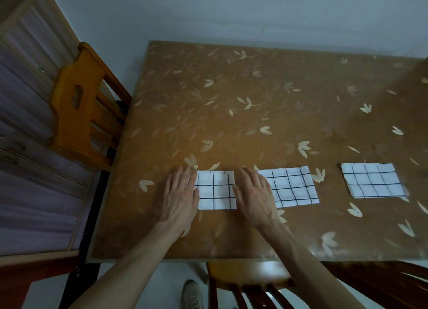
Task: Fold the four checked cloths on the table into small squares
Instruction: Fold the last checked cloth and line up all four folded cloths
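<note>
Three folded white cloths with black checks lie in a row on the brown leaf-patterned table (254, 95). The left cloth (216, 190) is a small square. My left hand (180, 192) lies flat on its left edge, fingers together and stretched out. My right hand (253, 196) lies flat at its right edge, partly over the left side of the middle cloth (290, 185). The right cloth (372, 180) lies apart, untouched. Neither hand grips anything. A fourth cloth is not in view.
An orange wooden chair (81, 107) stands at the table's left side. A dark wooden chair (252, 283) is below the near edge, with a shoe (192, 294) on the floor beside it. A cabinet (30, 146) fills the far left.
</note>
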Demonstrator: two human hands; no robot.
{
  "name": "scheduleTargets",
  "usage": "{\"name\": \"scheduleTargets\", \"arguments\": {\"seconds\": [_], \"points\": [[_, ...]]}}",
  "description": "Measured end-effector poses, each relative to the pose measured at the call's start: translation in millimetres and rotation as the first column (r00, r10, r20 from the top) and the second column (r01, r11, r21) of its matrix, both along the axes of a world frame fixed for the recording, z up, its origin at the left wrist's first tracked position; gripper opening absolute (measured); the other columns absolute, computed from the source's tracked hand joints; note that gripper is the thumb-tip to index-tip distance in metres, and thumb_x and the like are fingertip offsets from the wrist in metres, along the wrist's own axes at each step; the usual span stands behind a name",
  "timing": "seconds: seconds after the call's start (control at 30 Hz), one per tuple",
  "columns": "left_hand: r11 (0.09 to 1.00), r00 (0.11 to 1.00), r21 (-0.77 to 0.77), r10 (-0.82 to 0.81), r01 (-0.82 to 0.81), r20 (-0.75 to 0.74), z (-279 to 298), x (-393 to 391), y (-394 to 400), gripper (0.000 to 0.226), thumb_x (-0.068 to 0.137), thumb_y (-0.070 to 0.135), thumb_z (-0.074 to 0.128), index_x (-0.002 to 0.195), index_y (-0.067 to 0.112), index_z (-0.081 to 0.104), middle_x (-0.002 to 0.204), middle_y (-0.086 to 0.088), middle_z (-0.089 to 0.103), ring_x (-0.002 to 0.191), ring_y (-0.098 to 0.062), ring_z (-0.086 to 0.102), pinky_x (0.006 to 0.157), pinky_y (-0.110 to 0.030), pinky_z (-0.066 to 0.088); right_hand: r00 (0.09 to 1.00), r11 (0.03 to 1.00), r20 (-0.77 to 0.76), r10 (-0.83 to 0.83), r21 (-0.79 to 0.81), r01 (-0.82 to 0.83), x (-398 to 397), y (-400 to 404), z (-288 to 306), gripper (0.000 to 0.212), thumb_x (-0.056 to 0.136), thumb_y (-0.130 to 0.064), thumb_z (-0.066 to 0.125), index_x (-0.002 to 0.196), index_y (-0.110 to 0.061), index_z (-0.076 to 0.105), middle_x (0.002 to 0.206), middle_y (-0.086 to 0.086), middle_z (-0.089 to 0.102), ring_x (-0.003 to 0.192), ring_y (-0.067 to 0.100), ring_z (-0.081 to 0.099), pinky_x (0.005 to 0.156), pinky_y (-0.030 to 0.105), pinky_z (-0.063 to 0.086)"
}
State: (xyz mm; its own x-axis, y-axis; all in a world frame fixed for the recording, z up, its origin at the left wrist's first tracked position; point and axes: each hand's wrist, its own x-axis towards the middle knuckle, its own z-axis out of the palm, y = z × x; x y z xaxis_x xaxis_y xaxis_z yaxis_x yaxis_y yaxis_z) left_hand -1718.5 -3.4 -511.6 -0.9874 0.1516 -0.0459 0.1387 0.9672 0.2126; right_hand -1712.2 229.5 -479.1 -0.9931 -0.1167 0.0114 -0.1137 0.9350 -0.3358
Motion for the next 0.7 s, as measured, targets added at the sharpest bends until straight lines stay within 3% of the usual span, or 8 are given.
{"name": "scheduleTargets", "arguments": {"seconds": [0.13,0.27,0.4,0.53,0.7], "points": [[0.999,1.000,0.051,-0.014,0.013,0.012,24,23,28,0.054,0.107,0.035,0.036,0.156,0.014,0.039,0.163,-0.008,0.037,0.153,-0.027,0.028,0.125,-0.046,0.022,0.994,0.999,0.097,-0.047,0.009,0.046,26,33,19,0.066,0.105,-0.058,0.020,0.160,-0.024,0.031,0.165,0.001,0.036,0.156,0.021,0.024,0.128,0.045,0.018],[0.996,1.000,0.091,-0.014,0.014,0.001,55,55,71,0.050,0.109,0.033,0.037,0.155,0.015,0.041,0.160,-0.006,0.043,0.151,-0.025,0.033,0.123,-0.042,0.025,0.984,0.992,0.122,-0.127,-0.007,0.129,58,66,44,0.078,0.099,-0.063,0.011,0.159,-0.019,0.036,0.165,-0.001,0.036,0.157,0.018,0.023,0.128,0.041,0.015],[0.995,1.000,0.096,0.011,-0.009,-0.015,80,88,117,0.053,0.107,0.037,0.032,0.153,0.014,0.044,0.156,-0.007,0.047,0.148,-0.025,0.039,0.121,-0.040,0.025,0.982,0.996,0.168,-0.086,0.013,0.085,89,107,60,0.081,0.097,-0.064,0.005,0.162,-0.022,0.029,0.169,-0.002,0.029,0.158,0.016,0.016,0.127,0.039,0.009],[0.996,0.999,0.072,0.043,-0.043,0.009,97,125,164,0.062,0.106,0.044,0.017,0.158,0.016,0.037,0.162,-0.004,0.039,0.152,-0.023,0.031,0.124,-0.040,0.022,0.983,1.000,0.185,-0.003,0.011,0.001,116,144,73,0.092,0.094,-0.072,-0.011,0.164,-0.023,0.023,0.170,-0.002,0.024,0.159,0.015,0.012,0.129,0.038,0.007],[0.996,0.996,0.022,0.080,-0.081,0.030,110,152,216,0.062,0.105,0.043,0.017,0.156,0.016,0.040,0.160,-0.004,0.043,0.150,-0.022,0.034,0.124,-0.039,0.023,0.981,0.997,0.178,0.082,-0.010,-0.082,129,182,79,0.102,0.089,-0.074,-0.020,0.162,-0.022,0.028,0.169,-0.002,0.027,0.159,0.016,0.016,0.129,0.040,0.010]]}}
